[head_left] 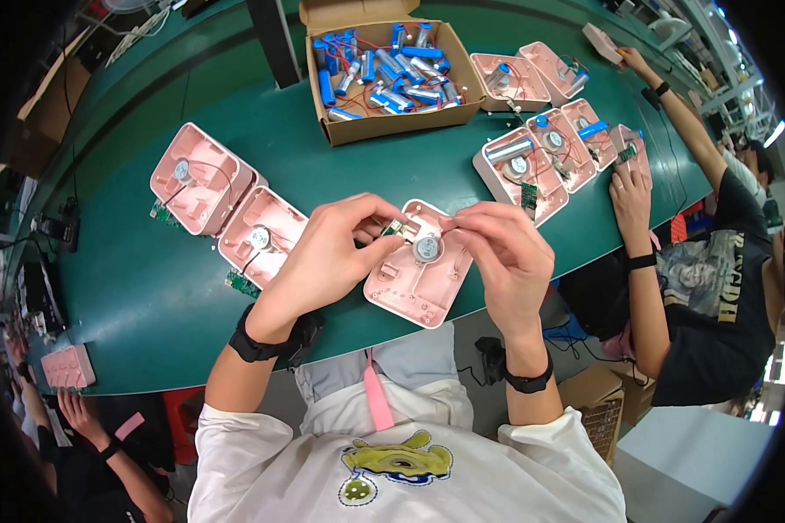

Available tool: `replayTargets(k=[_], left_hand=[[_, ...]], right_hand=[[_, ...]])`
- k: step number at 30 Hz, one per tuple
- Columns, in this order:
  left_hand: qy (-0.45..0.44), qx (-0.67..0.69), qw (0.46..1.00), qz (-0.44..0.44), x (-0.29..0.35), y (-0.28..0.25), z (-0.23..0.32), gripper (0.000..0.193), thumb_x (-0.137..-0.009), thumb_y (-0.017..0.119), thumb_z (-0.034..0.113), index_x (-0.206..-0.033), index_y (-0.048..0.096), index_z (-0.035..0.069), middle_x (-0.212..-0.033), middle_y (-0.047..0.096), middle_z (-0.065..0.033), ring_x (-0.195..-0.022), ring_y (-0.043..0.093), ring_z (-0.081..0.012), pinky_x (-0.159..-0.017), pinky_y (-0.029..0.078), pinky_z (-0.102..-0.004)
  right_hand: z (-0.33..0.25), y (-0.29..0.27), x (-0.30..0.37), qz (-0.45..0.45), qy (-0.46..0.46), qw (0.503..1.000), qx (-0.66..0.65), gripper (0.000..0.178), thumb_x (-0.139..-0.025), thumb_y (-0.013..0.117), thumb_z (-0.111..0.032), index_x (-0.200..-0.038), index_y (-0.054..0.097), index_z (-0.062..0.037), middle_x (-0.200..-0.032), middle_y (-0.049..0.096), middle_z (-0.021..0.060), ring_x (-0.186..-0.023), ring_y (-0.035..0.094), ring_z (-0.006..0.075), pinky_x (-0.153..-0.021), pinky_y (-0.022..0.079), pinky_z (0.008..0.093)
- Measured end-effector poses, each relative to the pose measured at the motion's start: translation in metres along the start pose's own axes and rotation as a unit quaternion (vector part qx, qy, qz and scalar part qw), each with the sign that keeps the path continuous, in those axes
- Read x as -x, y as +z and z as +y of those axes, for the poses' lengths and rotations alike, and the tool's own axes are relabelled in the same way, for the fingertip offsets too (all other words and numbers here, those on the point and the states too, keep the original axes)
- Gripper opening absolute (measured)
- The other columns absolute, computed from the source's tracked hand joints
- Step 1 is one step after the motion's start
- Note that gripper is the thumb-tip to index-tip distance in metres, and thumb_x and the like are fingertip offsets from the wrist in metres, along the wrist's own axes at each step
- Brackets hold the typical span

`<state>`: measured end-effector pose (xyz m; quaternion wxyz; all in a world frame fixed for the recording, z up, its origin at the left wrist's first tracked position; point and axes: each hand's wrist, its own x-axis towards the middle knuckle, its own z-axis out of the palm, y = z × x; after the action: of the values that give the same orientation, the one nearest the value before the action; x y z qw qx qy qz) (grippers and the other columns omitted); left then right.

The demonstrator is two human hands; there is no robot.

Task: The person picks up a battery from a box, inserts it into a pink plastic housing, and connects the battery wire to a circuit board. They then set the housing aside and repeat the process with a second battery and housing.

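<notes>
In front of me a pink plastic housing half (399, 299) lies with its inner side up, and a round silver speaker (427, 249) sits inside it. My left hand (336, 253) pinches a small green circuit board (396, 229) over the housing's upper left part. At the opposite rim, the thumb and fingers of my right hand (510, 266) are pressed together beside the speaker. What they hold, perhaps a thin wire, is too small to make out. Left of my left hand stand two more pink housings (202, 218), each with a speaker, and green boards hang at their outer sides.
Beyond my hands, an open cardboard box (392, 131) holds many blue cylindrical batteries with red wires. Several pink housings (545, 205) with batteries line the right side of the green table (139, 322). Co-workers' hands (630, 196) handle housings at the right and the lower left.
</notes>
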<state>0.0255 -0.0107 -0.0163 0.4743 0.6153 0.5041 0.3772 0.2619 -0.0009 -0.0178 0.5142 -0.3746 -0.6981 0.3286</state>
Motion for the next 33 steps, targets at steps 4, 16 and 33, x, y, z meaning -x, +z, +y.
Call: replayTargets(k=[4, 16, 33], left_hand=[[0.025, -0.029, 0.999, 0.004, 0.003, 0.002, 0.0, 0.024, -0.091, 0.078, 0.004, -0.113, 0.071, -0.004, -0.096, 0.071, -0.0121, -0.083, 0.07, -0.0182, -0.076, 0.058, -0.031], [0.042, 0.016, 0.998, 0.054, 0.008, 0.011, -0.014, 0.021, -0.091, 0.08, 0.005, -0.108, 0.072, -0.005, -0.096, 0.074, -0.012, -0.082, 0.072, -0.0168, -0.076, 0.059, -0.0304], [-0.003, 0.021, 0.999, 0.039, 0.01, 0.006, -0.014, 0.02, -0.09, 0.082, 0.002, -0.106, 0.072, -0.005, -0.097, 0.072, -0.0049, -0.088, 0.066, -0.0077, -0.085, 0.059, -0.0251]], right_hand=[[0.007, -0.001, 0.007, 0.007, -0.032, 0.997, 0.063, 0.015, -0.093, 0.07, 0.013, -0.107, 0.076, 0.0073, -0.11, 0.068, 0.0122, -0.094, 0.074, 0.0164, -0.077, 0.061, 0.0257], [-0.012, 0.009, 0.006, -0.004, 0.049, 0.998, 0.04, 0.01, -0.093, 0.075, 0.007, -0.103, 0.072, 0.0067, -0.101, 0.069, 0.0082, -0.073, 0.068, 0.0114, -0.063, 0.054, 0.0244], [0.006, 0.043, 0.012, -0.049, -0.031, 0.974, 0.219, 0.013, -0.089, 0.078, 0.005, -0.099, 0.071, 0.0012, -0.09, 0.062, 0.0072, -0.063, 0.06, 0.014, -0.056, 0.049, 0.0282]])
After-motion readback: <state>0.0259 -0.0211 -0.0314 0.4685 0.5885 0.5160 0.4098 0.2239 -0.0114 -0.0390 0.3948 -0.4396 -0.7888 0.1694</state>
